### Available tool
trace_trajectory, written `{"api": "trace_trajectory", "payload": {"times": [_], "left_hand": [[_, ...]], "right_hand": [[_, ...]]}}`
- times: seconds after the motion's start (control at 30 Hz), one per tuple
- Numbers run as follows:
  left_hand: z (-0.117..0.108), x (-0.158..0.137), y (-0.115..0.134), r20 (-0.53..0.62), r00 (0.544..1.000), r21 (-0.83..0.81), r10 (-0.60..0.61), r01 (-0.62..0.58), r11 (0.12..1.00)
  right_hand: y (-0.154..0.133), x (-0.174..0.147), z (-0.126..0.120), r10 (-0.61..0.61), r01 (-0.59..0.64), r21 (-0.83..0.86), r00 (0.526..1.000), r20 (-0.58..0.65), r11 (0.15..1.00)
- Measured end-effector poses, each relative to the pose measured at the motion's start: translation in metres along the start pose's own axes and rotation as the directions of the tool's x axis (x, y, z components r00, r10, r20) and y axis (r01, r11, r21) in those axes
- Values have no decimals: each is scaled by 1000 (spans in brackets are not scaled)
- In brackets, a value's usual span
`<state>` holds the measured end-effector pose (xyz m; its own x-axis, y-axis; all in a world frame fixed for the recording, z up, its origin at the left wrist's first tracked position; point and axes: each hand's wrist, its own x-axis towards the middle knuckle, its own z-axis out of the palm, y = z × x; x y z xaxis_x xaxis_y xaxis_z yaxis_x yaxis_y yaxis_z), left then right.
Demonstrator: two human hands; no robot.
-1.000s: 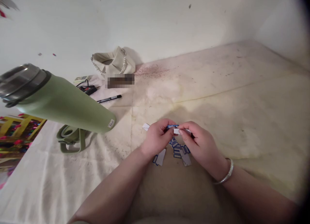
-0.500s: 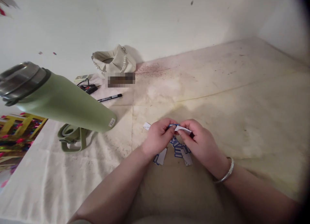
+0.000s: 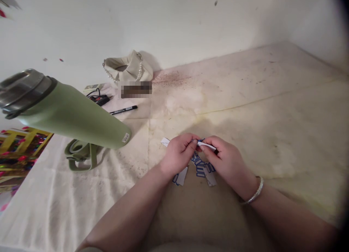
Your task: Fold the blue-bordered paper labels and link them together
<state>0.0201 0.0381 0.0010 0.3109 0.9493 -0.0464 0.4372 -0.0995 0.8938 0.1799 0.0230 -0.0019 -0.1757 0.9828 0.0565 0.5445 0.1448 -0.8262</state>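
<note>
Between my two hands is a small white paper slip [image 3: 207,146] with a dark patch near its right end. My right hand [image 3: 229,161] pinches the slip between thumb and fingers. At the slip's left end, my left hand [image 3: 178,152] is closed around a blue wire piece [image 3: 201,140] that looks like a paper clip, mostly hidden by the fingers. Below the hands lie several blue paper clips [image 3: 200,169] on the cloth. One white slip [image 3: 181,176] rests at their left and another white slip [image 3: 209,177] at their right, both beside blue clips.
A tall green bottle [image 3: 76,112] stands at the left, with a green handled lid [image 3: 80,155] beside it. Behind are a black pen [image 3: 124,110], a cream bag [image 3: 129,68] with a pearl strap, and a dark cable [image 3: 99,98]. A stained cloth [image 3: 245,117] covers the table.
The white slip has tilted and now shows a narrower face. My left thumb and fingers have shifted slightly onto its left end, and less of the blue clip shows.
</note>
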Motion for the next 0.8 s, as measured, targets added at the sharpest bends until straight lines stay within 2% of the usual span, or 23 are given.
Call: {"api": "trace_trajectory", "payload": {"times": [0.27, 0.5, 0.8], "left_hand": [[-1, 0, 2, -2, 999, 111, 49, -49, 993], [-1, -1, 3, 1, 996, 138, 91, -90, 986], [1, 0, 1, -7, 998, 193, 62, -60, 979]], "right_hand": [[0, 1, 0, 34, -34, -12, 999, 5, 999], [0, 1, -1, 34, -34, -32, 999, 16, 999], [1, 1, 1, 13, -12, -65, 1000, 14, 998]]}}
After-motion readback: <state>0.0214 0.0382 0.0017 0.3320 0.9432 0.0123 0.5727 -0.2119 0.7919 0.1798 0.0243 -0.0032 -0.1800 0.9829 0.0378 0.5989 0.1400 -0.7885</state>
